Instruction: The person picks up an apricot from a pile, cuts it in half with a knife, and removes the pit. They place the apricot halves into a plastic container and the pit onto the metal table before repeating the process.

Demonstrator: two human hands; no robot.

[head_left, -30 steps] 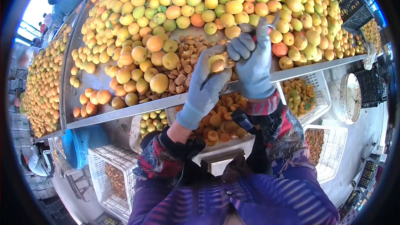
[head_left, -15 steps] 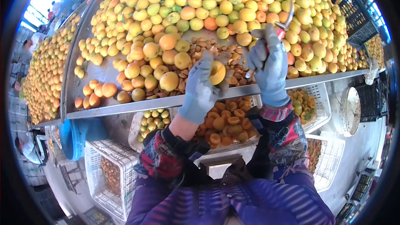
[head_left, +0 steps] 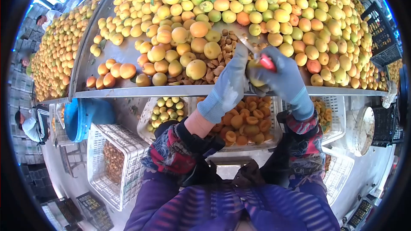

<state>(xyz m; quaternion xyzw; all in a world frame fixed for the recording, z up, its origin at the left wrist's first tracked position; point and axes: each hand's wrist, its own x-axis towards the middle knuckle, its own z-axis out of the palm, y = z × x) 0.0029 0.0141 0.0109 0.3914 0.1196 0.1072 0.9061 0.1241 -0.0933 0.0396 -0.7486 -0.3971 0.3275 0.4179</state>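
My left hand (head_left: 231, 77), in a grey-blue glove, is closed around a yellow-green apricot (head_left: 255, 75) above the front edge of the sorting table. From the right, my gloved right hand (head_left: 286, 77) meets it, somewhat blurred, with its fingers wrapped around a red-handled metal tool (head_left: 267, 63). The tool's slim metal end points up and left, over the fruit. Both hands partly cover the apricot. Behind them on the metal table lie brown apricot stones (head_left: 226, 51) and a large heap of whole apricots (head_left: 239, 6).
Below the table edge (head_left: 171, 92), a crate of halved apricots (head_left: 242, 122) stands between my arms. A crate of small greenish fruit (head_left: 168, 113) is left of it. A white crate (head_left: 132, 145) holding stones, a blue barrel (head_left: 81, 119) and a white bucket (head_left: 364, 130) stand around.
My right hand has come down and left with the tool to the apricot in my left hand. My left hand has turned, and the view has shifted slightly.
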